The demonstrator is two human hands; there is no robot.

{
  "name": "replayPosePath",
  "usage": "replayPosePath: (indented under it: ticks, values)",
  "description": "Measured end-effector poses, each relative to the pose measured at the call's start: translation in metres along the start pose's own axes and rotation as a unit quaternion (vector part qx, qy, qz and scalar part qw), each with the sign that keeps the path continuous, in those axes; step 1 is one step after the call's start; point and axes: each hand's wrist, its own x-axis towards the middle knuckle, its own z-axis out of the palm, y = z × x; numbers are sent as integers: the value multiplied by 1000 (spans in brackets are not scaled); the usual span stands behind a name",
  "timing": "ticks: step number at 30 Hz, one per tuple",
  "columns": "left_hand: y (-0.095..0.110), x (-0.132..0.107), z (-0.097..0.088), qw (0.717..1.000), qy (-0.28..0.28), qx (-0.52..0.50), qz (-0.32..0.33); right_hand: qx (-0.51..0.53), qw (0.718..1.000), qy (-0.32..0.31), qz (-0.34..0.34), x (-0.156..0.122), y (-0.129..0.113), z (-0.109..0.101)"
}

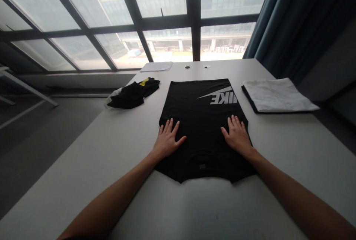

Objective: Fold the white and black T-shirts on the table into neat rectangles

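A black sleeveless shirt (203,128) lies spread flat on the white table (116,140), its neck and shoulder end toward me. White NIKE lettering and a swoosh show upside down near its far right edge. My left hand (168,140) rests flat on the shirt's left side, fingers spread and pointing away from me. On the right side of the cloth, my right hand (236,134) also lies palm down with the thumb apart. Neither hand grips the fabric. A small label shows inside the neckline.
Left of the shirt is a crumpled heap of black, white and yellow clothing (133,93). Folded white cloth (278,93) lies over black cloth at the right. Paper sheets (156,66) sit at the far edge, near two round table holes. Windows and a blue curtain (280,21) stand behind.
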Motion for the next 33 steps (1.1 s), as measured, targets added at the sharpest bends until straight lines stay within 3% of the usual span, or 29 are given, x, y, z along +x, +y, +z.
replayPosePath:
  ticks: [4, 7, 11, 17, 33]
  values:
    - [3, -1, -5, 1000, 12, 3, -1, 5, 1000, -4, 1, 1, 1, 0]
    - [4, -3, -14, 998, 58, 23, -7, 4, 1000, -6, 2, 1, 0, -1]
    - [-9, -3, -21, 995, 92, 26, -29, 4, 1000, -6, 3, 0, -1, -3]
    - [-26, 0, -10, 999, 47, 20, -8, 4, 1000, -4, 2, 1, 0, -2]
    - [-24, 2, -1, 1000, -18, 18, -17, 10, 1000, 5, 2, -1, -1, -7]
